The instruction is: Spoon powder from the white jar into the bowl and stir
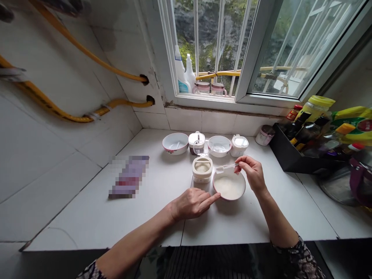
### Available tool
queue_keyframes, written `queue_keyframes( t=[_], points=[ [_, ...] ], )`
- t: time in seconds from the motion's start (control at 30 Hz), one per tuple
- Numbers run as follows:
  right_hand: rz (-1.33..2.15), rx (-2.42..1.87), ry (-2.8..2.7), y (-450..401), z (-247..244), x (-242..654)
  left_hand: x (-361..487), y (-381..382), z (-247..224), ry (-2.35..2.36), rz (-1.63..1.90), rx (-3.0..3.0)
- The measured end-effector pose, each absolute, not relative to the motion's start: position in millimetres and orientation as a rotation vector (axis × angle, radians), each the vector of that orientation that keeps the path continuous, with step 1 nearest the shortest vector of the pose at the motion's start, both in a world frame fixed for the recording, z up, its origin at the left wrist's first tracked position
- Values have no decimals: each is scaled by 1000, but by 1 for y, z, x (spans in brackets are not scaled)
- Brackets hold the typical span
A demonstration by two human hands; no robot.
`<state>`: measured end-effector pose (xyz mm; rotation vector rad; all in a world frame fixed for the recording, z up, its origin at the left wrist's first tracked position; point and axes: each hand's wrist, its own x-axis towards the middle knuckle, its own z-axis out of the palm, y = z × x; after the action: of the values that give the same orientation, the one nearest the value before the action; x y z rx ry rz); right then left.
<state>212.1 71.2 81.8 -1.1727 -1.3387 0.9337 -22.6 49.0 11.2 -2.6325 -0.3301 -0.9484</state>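
Right hand [252, 174] pinches a clear plastic spoon [226, 167] between thumb and forefinger above a pink-rimmed white bowl [229, 197] of white powder [228, 186] at lower centre; left hand [190, 203], fingers together, extends its forefinger just beside the bowl.

Clear plastic spoon [227, 167], pink-rimmed bowl [229, 198], white powder [229, 186]

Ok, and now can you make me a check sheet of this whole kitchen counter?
Surface: white tiled counter.
Job's things: clear plastic spoon over a bowl of something white; open pot beside it.
Clutter: black tray of bottles; blurred packet.
Hands: right hand pinches the spoon; left hand points beside the bowl.
Cables: yellow hoses along the wall.
Surroundings: barred window; tiled wall.
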Motion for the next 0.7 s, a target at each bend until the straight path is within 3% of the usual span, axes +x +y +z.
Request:
queue_keyframes(
  t=[0.27, 0.5, 0.7],
  points=[
    [676, -1263, -1773, 70, 74, 209, -22, 48, 13, -329, -968, -2649],
    [1080, -1243, -1436, 75, 73, 212, -21, 47, 16, -315, -1005, -2640],
    [1195, -1201, -1249, 85, 76, 224, -22, 48, 13, -321, -959, -2665]
  ],
)
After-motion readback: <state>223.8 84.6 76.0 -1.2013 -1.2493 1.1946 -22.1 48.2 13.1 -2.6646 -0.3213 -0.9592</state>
